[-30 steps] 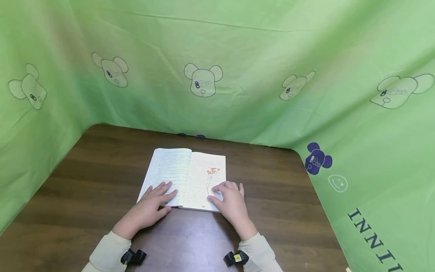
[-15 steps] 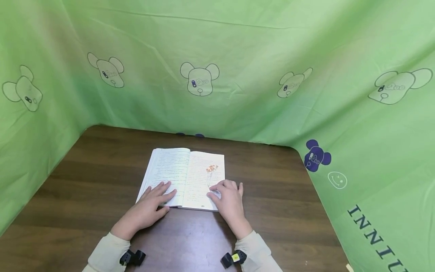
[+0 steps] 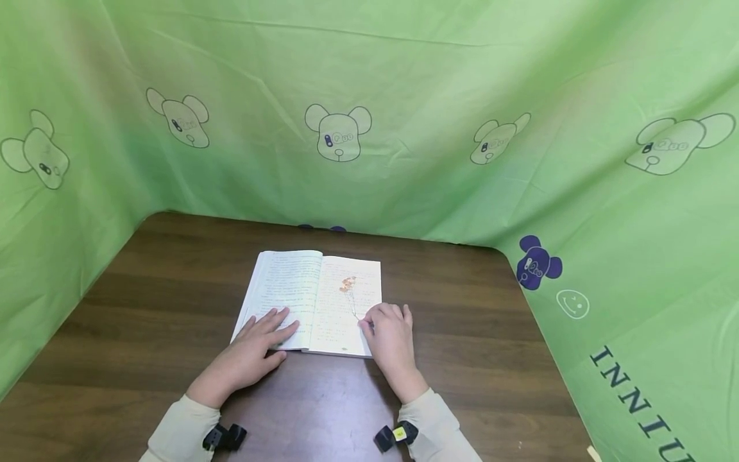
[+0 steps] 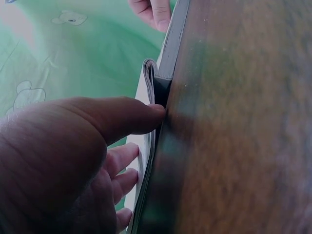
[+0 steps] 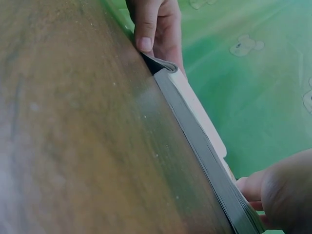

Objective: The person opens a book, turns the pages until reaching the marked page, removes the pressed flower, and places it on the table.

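Observation:
An open book [image 3: 331, 333] with printed pages lies on the brown wooden table [image 3: 462, 333]. My left hand [image 3: 251, 356] rests with spread fingers on the lower part of the left page; in the left wrist view its thumb [image 4: 131, 114] lies at the book's front edge. Over the right page, my right hand [image 3: 392, 340] pinches the thin stem of a dried flower sprig [image 3: 348, 285] between thumb and index finger. The sprig's small orange blossoms point up the page and lean left. In the right wrist view the right hand [image 5: 287, 195] is partly out of frame and the sprig is hidden.
A green cloth [image 3: 427, 179] with printed bear heads hangs around the table's back and sides. Black wrist cameras [image 3: 225, 437] are strapped over both pale sleeves [image 3: 435, 427]. A small pale object [image 3: 593, 453] shows at the lower right table edge.
The sprig's blossoms have swung left across the right page, and my right thumb and index finger have closed together on its stem. My left hand stays on the left page.

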### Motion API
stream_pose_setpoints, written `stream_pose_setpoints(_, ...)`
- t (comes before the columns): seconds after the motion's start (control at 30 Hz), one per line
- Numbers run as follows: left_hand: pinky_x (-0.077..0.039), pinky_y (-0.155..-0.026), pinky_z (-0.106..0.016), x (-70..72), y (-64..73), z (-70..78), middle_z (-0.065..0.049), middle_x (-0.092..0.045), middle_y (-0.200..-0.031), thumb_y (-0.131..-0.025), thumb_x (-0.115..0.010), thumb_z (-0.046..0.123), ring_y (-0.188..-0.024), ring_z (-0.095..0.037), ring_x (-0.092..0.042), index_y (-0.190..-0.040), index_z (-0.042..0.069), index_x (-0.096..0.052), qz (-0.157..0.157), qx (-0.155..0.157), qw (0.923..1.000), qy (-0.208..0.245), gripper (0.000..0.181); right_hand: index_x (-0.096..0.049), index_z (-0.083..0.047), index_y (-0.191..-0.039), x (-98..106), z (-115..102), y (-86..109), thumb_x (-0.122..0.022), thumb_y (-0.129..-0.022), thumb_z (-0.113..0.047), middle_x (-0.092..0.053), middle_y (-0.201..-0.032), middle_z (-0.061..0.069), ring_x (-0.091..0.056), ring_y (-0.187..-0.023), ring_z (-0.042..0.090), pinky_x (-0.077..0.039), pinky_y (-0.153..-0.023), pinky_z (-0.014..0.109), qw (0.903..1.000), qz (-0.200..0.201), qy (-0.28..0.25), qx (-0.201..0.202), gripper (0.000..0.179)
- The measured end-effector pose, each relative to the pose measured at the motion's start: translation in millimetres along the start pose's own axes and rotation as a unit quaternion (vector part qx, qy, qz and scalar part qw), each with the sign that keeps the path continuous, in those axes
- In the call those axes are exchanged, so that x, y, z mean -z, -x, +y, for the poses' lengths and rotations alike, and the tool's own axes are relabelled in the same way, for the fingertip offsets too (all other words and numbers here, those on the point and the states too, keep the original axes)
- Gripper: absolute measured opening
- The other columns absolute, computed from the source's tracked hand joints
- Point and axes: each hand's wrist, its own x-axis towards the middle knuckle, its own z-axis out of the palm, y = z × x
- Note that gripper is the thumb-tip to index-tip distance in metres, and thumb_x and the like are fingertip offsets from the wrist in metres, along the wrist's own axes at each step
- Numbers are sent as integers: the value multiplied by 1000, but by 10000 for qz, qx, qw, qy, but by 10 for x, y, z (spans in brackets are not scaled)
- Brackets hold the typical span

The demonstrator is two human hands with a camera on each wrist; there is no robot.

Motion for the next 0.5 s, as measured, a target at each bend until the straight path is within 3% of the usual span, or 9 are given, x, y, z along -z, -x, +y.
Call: stream_pose_setpoints(0.5, -17, -121, -65, 6, 2, 22, -12, -33, -166, -98, -67, 18, -154, -38, -27, -152, 17, -51, 50, -65, 10000, -26, 56, -71, -14, -80, -36, 50, -8, -80, -88, -19, -70, -96, 1, -64, -101, 27, -44, -106, 56, 9999, -26, 68, 97, 13)
